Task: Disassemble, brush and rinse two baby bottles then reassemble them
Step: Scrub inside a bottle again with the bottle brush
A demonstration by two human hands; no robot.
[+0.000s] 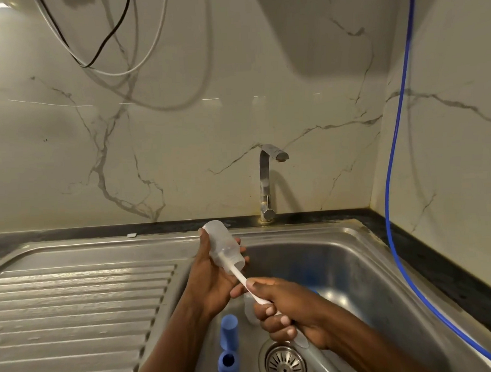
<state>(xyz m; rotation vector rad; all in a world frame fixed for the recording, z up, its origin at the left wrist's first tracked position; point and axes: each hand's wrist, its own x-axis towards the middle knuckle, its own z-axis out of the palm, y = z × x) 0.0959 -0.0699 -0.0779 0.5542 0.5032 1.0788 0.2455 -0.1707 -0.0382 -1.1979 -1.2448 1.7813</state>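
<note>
Item 1. Clear translucent plastic baby bottle body (226, 247): held over the stainless steel sink basin (354, 265), mouth tilted down towards the person. Left hand (210, 277) wraps fingers and thumb round it.

Item 2. White plastic long-handled bottle brush (240, 276): shaft enters the bottle mouth; head indistinct inside. Right hand (289, 313) grips the handle in a closed fist.

Item 3. Blue cylindrical plastic parts (229, 331): loose in the basin beside the round metal drain strainer (284, 362).

Hazards, as judged: a hard brush thrust could push the slick bottle out of the left hand's grip; withdrawn bristles may flick water.
</note>
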